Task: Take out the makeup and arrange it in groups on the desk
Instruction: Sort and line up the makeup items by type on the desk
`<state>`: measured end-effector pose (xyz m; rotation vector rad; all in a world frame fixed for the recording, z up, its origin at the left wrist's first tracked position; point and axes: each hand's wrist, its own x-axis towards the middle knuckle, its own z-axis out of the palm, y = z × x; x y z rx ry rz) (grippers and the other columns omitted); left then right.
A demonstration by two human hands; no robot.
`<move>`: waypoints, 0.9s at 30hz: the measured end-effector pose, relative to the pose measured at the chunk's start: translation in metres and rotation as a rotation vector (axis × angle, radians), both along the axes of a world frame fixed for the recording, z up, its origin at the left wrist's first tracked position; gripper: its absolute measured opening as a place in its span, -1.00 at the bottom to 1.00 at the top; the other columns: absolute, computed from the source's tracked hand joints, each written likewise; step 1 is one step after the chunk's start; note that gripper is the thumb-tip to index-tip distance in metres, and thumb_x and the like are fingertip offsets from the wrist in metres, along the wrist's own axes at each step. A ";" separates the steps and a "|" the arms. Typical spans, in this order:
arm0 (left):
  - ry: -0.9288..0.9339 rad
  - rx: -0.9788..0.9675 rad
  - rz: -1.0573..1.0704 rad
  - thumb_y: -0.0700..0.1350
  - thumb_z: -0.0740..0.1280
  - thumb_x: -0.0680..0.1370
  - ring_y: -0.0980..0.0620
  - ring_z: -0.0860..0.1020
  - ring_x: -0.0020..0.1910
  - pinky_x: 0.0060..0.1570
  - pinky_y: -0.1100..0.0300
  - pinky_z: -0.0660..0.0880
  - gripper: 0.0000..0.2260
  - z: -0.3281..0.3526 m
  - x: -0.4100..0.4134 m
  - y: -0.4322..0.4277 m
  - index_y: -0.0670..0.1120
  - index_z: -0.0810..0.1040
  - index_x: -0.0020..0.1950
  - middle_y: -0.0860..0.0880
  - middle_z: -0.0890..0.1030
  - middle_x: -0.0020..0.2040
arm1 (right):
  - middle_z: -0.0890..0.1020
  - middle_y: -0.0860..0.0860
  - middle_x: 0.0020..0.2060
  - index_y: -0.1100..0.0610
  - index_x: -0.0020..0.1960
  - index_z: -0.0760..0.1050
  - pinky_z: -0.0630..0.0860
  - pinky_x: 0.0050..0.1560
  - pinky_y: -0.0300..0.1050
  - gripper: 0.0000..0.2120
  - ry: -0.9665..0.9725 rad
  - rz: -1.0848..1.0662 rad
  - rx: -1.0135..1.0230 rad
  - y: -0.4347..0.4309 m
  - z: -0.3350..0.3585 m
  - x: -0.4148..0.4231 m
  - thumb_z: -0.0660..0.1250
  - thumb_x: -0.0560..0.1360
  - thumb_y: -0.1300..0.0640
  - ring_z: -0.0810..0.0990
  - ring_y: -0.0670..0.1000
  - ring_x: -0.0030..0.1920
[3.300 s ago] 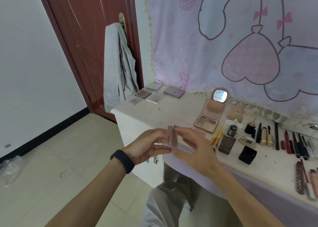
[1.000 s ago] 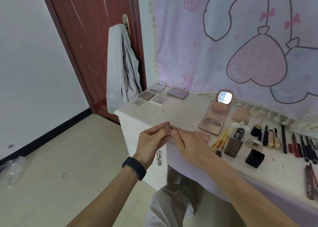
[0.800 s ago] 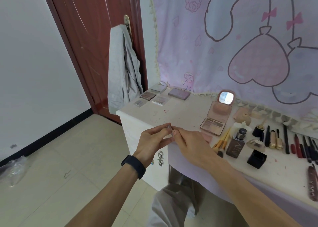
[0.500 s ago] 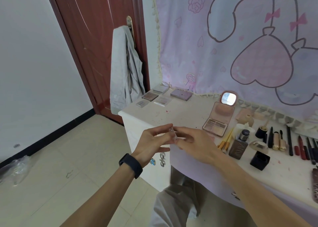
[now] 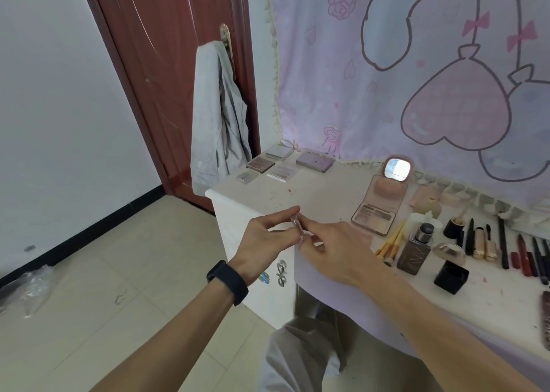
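Both hands meet over the front edge of the white desk (image 5: 321, 192). My left hand (image 5: 265, 240) and my right hand (image 5: 336, 246) pinch a small clear plastic makeup case (image 5: 297, 230) between their fingertips, edge-on to the camera. Several flat eyeshadow palettes (image 5: 282, 167) lie grouped at the desk's far left corner. An open pink compact with a mirror (image 5: 379, 204) stands in the middle. To the right are brushes (image 5: 390, 243), a foundation bottle (image 5: 416, 251), a black cube (image 5: 451, 277) and a row of pencils and lipsticks (image 5: 506, 246).
A brown door (image 5: 166, 64) with a grey garment (image 5: 218, 115) hung on its handle is left of the desk. A pink cartoon cloth (image 5: 416, 64) covers the wall behind. Tiled floor lies to the left, with a plastic bag (image 5: 26, 287) by the baseboard.
The hands have stayed together at the desk's front edge, turning the clear case between the fingertips. The camera has shifted slightly; the desk items have not moved.
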<state>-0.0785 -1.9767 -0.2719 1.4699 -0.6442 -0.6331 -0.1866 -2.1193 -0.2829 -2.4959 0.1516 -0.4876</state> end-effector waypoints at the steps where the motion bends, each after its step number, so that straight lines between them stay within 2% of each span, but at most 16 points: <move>1: -0.003 -0.006 0.005 -0.16 0.40 0.45 0.08 0.64 0.17 0.22 0.12 0.55 -0.59 -0.001 0.001 0.000 0.05 0.62 0.30 0.09 0.69 0.15 | 0.70 0.05 -0.15 -0.14 0.51 0.32 0.53 -0.16 -0.22 -0.51 0.011 0.000 -0.071 0.000 0.000 0.001 0.09 0.58 -0.09 0.67 0.01 -0.09; 4: 0.036 -0.045 0.026 -0.17 0.41 0.50 0.06 0.64 0.17 0.13 0.19 0.59 -0.64 -0.002 0.002 0.000 0.02 0.63 0.29 0.03 0.68 0.18 | 0.64 0.02 -0.29 -0.10 0.52 0.29 0.46 -0.19 -0.31 -0.56 -0.005 -0.030 -0.096 -0.002 0.000 0.005 0.14 0.64 0.00 0.63 -0.04 -0.24; 6: 0.117 -0.082 0.016 -0.13 0.41 0.46 0.02 0.64 0.18 0.16 0.15 0.58 -0.61 -0.002 0.003 -0.001 -0.02 0.62 0.30 -0.02 0.68 0.18 | 0.57 -0.03 -0.39 -0.13 0.51 0.31 0.45 -0.19 -0.37 -0.56 -0.021 -0.082 -0.007 -0.005 0.002 0.005 0.08 0.65 -0.10 0.59 -0.13 -0.27; 8: 0.239 -0.146 -0.005 -0.17 0.40 0.48 -0.04 0.64 0.18 0.17 0.14 0.58 -0.61 -0.001 0.007 -0.001 -0.08 0.60 0.31 -0.06 0.68 0.17 | 0.63 -0.12 -0.34 -0.26 0.43 0.39 0.47 -0.29 -0.36 -0.59 -0.042 -0.090 0.177 -0.006 0.004 0.004 0.02 0.63 -0.23 0.60 -0.19 -0.29; 10: 0.373 -0.218 -0.026 -0.24 0.36 0.53 -0.13 0.63 0.20 0.18 0.10 0.58 -0.66 0.000 0.012 -0.001 -0.16 0.59 0.31 -0.13 0.66 0.21 | 0.70 -0.25 -0.18 -0.31 0.23 0.55 0.58 -0.16 -0.30 -0.68 -0.074 -0.102 0.414 -0.005 0.007 0.005 0.07 0.66 -0.25 0.68 -0.20 -0.22; 12: 0.480 -0.244 -0.045 -0.27 0.31 0.55 -0.18 0.62 0.20 0.18 0.06 0.58 -0.67 0.000 0.016 0.001 -0.19 0.59 0.31 -0.18 0.64 0.24 | 0.74 -0.12 0.01 -0.22 0.12 0.62 0.65 -0.09 -0.17 -0.73 -0.123 -0.147 0.707 -0.004 0.012 0.006 0.14 0.68 -0.16 0.74 -0.05 -0.12; 14: 0.584 -0.263 -0.068 -0.24 0.35 0.51 -0.19 0.63 0.16 0.12 0.05 0.62 -0.66 -0.002 0.020 0.002 -0.19 0.62 0.28 -0.22 0.63 0.25 | 0.75 -0.02 0.00 -0.05 0.15 0.64 0.65 -0.15 -0.17 -0.72 -0.118 -0.206 0.949 -0.003 0.016 0.007 0.17 0.69 -0.08 0.75 0.08 -0.13; 17: 0.648 -0.265 -0.091 -0.17 0.41 0.42 -0.21 0.63 0.18 0.00 0.08 0.63 -0.60 -0.003 0.022 0.005 -0.19 0.64 0.25 -0.21 0.62 0.26 | 0.76 0.03 -0.08 0.04 0.10 0.66 0.62 -0.23 -0.20 -0.70 -0.077 -0.259 1.102 -0.002 0.015 0.008 0.19 0.69 -0.05 0.75 0.12 -0.12; 20: 0.406 -0.122 -0.114 -0.10 0.48 0.40 -0.07 0.61 0.24 0.06 0.19 0.59 -0.51 -0.002 0.023 0.011 -0.12 0.59 0.33 -0.10 0.64 0.27 | 0.76 0.07 -0.09 0.05 0.10 0.67 0.62 -0.20 -0.17 -0.68 -0.057 -0.275 1.143 0.000 0.008 0.011 0.18 0.70 -0.05 0.75 0.10 -0.09; 24: -0.118 0.239 -0.176 -0.13 0.58 0.39 0.24 0.61 0.14 0.01 0.40 0.51 -0.29 -0.001 0.023 0.014 0.01 0.40 0.50 0.13 0.64 0.21 | 0.77 0.02 -0.08 -0.02 0.10 0.67 0.63 -0.15 -0.17 -0.67 -0.027 -0.284 1.152 0.006 -0.002 0.015 0.15 0.70 -0.08 0.75 0.04 -0.07; 27: -0.502 0.457 -0.143 -0.12 0.56 0.41 0.25 0.52 0.11 0.02 0.55 0.40 -0.23 -0.003 0.023 0.011 0.04 0.31 0.55 0.12 0.48 0.19 | 0.76 -0.01 -0.08 -0.07 0.10 0.68 0.64 -0.17 -0.20 -0.68 -0.026 -0.294 1.162 0.014 -0.009 0.016 0.15 0.70 -0.10 0.75 0.03 -0.09</move>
